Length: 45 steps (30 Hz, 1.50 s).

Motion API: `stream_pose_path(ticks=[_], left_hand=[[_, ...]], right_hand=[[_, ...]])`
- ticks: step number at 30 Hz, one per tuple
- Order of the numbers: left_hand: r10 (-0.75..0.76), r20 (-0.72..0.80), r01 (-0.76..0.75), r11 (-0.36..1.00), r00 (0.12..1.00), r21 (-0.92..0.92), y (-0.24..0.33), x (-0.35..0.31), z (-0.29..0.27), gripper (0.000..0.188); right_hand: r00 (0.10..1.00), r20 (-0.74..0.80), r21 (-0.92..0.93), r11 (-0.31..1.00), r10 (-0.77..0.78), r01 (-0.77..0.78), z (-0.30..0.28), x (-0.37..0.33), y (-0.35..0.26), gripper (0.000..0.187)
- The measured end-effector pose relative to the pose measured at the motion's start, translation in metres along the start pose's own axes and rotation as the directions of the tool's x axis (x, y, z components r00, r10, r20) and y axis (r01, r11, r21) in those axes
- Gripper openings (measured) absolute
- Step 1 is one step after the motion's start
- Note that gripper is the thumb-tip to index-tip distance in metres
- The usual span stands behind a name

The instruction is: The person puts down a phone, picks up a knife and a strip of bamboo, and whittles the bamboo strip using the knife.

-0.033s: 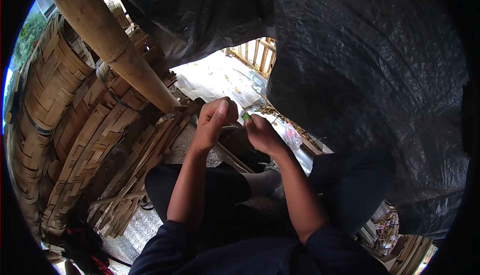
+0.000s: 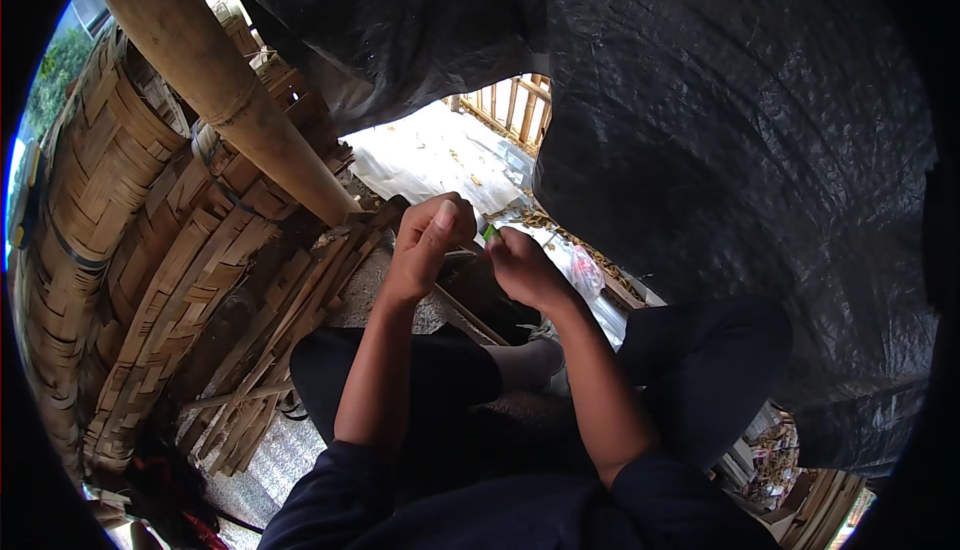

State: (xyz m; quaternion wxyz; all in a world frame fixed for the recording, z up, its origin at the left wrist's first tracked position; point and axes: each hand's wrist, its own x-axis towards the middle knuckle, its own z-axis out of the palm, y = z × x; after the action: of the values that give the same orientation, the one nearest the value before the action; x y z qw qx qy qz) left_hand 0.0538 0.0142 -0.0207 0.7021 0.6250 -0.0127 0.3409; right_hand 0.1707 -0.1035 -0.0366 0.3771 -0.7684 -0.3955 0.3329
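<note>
My left hand [image 2: 430, 245] is closed in a fist with the thumb lying on top, held up in front of me. What it grips, if anything, is hidden by the fingers. Close beside it, my right hand [image 2: 525, 265] is closed around a small bright green object [image 2: 489, 234]. Only a short end of that object shows at the thumb side, pointing toward the left fist, and its kind cannot be made out. Both hands are above my crossed legs, over a dark hollow with a wooden strip [image 2: 468, 318] along it.
A thick bamboo pole [image 2: 215, 75] leans at the upper left, beside rolled woven bamboo matting [image 2: 110, 170] and stacked bamboo slats [image 2: 270, 320]. Black plastic sheeting [image 2: 740, 140] hangs on the right. A pale sheet [image 2: 440, 160] and a clear plastic bag [image 2: 585, 275] lie beyond my hands.
</note>
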Motion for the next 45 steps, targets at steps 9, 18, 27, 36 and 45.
stream_pose_path(ticks=[9,18,27,36,45], left_hand=[[-0.103,-0.146,0.108,0.994,0.984,0.024,0.017,0.0,0.012,0.044],[-0.086,-0.174,0.104,0.989,0.981,0.102,0.02,0.002,0.018,0.046],[-0.153,-0.267,0.123,0.984,0.951,-0.128,0.018,0.004,0.024,0.05],[0.078,-0.523,-0.125,0.991,0.849,-0.055,0.003,-0.001,0.017,0.053],[-0.018,-0.461,-0.084,0.977,0.887,-0.198,0.012,-0.002,0.011,0.051]], right_hand=[[0.999,-0.048,0.014,1.0,-0.026,0.026,-0.019,-0.001,-0.003,0.03],[1.0,-0.016,-0.025,1.0,0.017,-0.018,-0.021,-0.001,-0.006,0.03],[1.0,0.003,0.049,0.999,-0.011,0.011,-0.019,-0.005,-0.013,0.027],[0.993,-0.051,-0.061,0.993,-0.109,0.105,0.045,-0.028,-0.013,0.014],[0.935,-0.22,0.005,0.959,-0.277,0.285,0.05,-0.036,-0.043,0.011]])
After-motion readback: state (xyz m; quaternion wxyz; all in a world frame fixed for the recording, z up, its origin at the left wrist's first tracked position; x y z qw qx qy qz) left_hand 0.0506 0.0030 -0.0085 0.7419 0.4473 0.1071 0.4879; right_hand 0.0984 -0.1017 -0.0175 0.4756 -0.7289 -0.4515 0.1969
